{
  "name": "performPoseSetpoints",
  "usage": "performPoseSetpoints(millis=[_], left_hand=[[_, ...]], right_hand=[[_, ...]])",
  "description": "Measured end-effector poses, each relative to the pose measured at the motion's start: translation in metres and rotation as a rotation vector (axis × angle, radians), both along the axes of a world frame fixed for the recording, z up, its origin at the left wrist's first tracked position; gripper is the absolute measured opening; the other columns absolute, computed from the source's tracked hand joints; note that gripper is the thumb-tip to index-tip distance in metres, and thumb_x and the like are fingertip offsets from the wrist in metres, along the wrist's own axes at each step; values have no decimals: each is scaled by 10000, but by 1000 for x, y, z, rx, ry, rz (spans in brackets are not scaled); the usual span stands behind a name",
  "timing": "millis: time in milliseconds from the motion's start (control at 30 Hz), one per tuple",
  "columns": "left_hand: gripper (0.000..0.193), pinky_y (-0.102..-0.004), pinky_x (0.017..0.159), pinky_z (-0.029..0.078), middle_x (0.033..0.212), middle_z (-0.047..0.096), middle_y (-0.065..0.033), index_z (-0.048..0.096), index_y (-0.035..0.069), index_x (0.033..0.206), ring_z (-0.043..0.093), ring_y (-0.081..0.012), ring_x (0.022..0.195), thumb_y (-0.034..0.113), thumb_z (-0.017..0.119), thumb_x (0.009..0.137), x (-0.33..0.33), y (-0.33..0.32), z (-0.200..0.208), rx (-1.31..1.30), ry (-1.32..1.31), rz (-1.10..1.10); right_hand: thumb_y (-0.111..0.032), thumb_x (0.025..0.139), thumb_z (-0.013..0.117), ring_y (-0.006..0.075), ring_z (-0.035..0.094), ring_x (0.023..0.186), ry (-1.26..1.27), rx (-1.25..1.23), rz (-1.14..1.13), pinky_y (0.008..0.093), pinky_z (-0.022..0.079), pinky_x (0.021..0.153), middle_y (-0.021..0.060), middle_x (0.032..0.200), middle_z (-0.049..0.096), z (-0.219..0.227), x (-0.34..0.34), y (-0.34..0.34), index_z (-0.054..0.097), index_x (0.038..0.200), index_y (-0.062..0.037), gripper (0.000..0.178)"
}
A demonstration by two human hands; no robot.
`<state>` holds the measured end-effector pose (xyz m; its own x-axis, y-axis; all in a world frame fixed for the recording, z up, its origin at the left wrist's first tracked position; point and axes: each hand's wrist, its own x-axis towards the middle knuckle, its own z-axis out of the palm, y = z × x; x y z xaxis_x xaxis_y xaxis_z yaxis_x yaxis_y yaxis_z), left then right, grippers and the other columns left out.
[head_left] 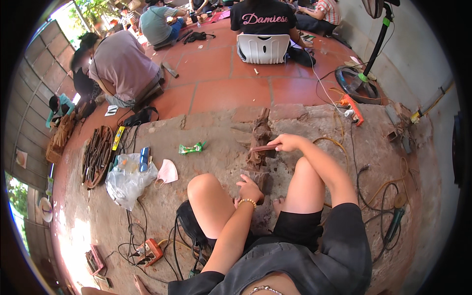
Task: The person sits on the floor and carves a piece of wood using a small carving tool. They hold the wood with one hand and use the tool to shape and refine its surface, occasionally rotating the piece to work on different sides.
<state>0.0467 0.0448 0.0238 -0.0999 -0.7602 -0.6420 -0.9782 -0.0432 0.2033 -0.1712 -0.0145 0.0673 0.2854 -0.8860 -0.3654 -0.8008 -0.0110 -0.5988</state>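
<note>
A dark brown carved piece of wood (pixel 260 132) lies lengthwise on the rough floor in front of me, between my knees. My right hand (pixel 289 142) is closed round a slim reddish-brown stick-like tool (pixel 265 147), which lies across the carving; its exact kind I cannot make out. Nearer to me, my left hand (pixel 250 190), with a beaded bracelet at the wrist, lies beside the near end of the wood. Its fingers look stretched and somewhat apart. Whether it touches the wood is hard to see.
At left lie a bundle of carving tools (pixel 97 155), a clear plastic bag (pixel 129 179), a pink mask (pixel 167 171) and a green wrapper (pixel 191 148). Orange power strips (pixel 353 110) and cables flank me, with a corded power tool (pixel 395 223) at right. Several people sit ahead.
</note>
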Motion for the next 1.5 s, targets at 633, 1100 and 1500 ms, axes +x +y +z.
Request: performPoseSetpoints(millis=[633,1100,1500], left_hand=[[1109,-314,715,497,1243,242,-381,34,-72,1314,583,-339,897,202,769,530,-6,8,-12,-184,7,0],[1039,-300,622,511,1249,253,-376,73,-70,1316,618,-339,797,202,738,565,-4,12,-15,-223,-93,-39],[1130,-307,656,508,1241,265,-375,56,-73,1314,610,-336,822,241,780,505,-2,12,-14,-217,-62,-29]], right_hand=[[-140,763,595,252,564,913,190,143,96,350,423,797,99,1029,599,9,13,-9,521,1165,-227,418],[-143,762,591,321,551,894,299,66,127,398,434,764,176,944,594,27,43,-10,498,1191,-231,447],[-146,761,574,284,578,884,248,-15,115,388,454,748,124,932,608,28,50,-6,552,1128,-246,382]])
